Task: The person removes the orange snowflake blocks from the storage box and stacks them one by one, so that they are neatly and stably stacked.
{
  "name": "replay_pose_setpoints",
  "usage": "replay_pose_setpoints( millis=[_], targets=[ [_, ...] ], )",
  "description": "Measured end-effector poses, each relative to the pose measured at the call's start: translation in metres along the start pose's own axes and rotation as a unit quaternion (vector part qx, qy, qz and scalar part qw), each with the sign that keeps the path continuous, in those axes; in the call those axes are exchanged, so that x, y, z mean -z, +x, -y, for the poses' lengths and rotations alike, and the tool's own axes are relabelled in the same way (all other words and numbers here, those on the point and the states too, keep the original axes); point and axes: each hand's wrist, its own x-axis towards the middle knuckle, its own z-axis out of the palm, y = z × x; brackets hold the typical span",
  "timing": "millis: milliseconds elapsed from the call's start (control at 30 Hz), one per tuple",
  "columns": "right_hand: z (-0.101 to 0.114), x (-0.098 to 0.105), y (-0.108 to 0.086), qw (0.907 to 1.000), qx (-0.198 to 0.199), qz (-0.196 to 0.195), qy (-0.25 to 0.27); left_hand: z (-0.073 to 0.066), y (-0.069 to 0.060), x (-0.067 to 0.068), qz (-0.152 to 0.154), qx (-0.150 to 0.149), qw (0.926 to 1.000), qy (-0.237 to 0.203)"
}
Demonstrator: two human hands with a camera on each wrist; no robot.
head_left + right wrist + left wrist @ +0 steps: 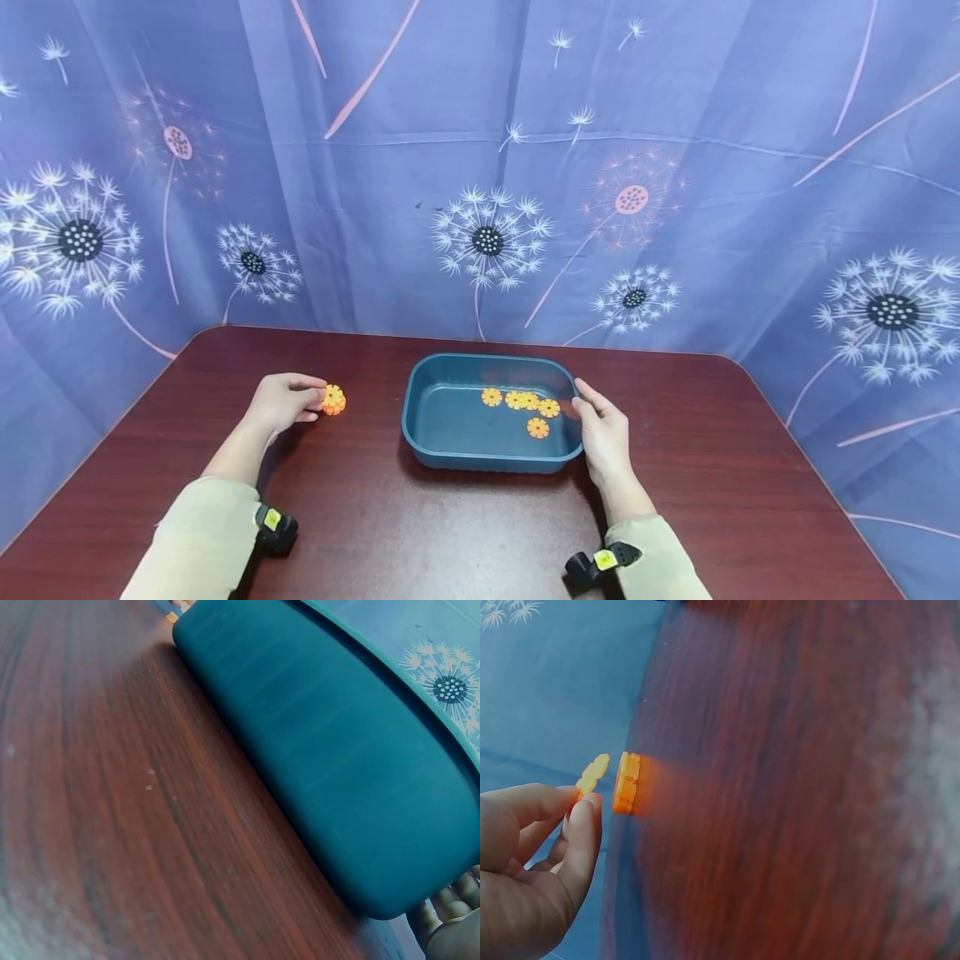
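Observation:
At the left of the table, my left hand [281,406] pinches a yellow-orange notched disc [592,775] between thumb and fingertips. Right beside it, a short stack of orange discs [627,784] stands on the table. A teal tray [487,461] lies in the middle, with several flower-like discs inside, one of them a disc [537,428] near its front right. My right hand [606,437] holds the tray's right end, thumb at the rim; in the right wrist view its fingers [450,904] show at the tray's corner, partly cut off by the frame.
The dark red wooden table [337,517] reaches back to a blue curtain [375,208] with a dandelion print. A black wrist camera is strapped near each sleeve [202,533].

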Motion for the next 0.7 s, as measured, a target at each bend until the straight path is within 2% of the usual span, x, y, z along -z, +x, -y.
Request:
replay_pose_setpoints(
  millis=[267, 533, 700],
  targets=[
    [0.0005, 0.0, 0.0008, 0.9999, 0.003, 0.004, 0.014, 0.0008, 0.0007, -0.0033, -0.003, 0.003, 1.0, 0.008],
    [0.0004, 0.0001, 0.0014, 1.0, 0.0, 0.003, 0.005, 0.0033, 0.0019, -0.0045, -0.014, 0.002, 0.9995, 0.027],
    [0.0007, 0.0007, 0.0009, 0.9999, -0.004, 0.011, -0.002, 0.0042, 0.0014, -0.0061, -0.02, 0.013, 0.9993, 0.027]
  ],
)
